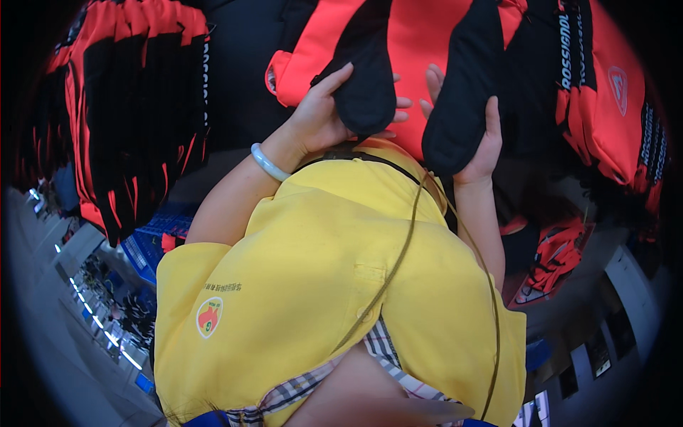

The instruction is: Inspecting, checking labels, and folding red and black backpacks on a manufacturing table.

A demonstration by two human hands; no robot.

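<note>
My left hand [313, 117], with a pale bracelet at the wrist, cradles the rounded end of a black padded strap [366, 92]. Its thumb lies along the near edge, and the fingertips show beyond the far side. A second black padded strap [459, 107] rests across my right hand [485, 149], its thumb upright at the outer edge and some fingers showing on the other side. Both straps lie over a bright red and black fabric piece [413, 78], which looks like a bag. How the straps join it is out of view.
Stacked red and black bags [135, 99] stand on the left, and more red and black bags [605, 92] are on the right. A blue crate [146, 242] sits low at left; a red bin [548, 263] holds red pieces. A brown cord [402, 256] hangs over my yellow shirt.
</note>
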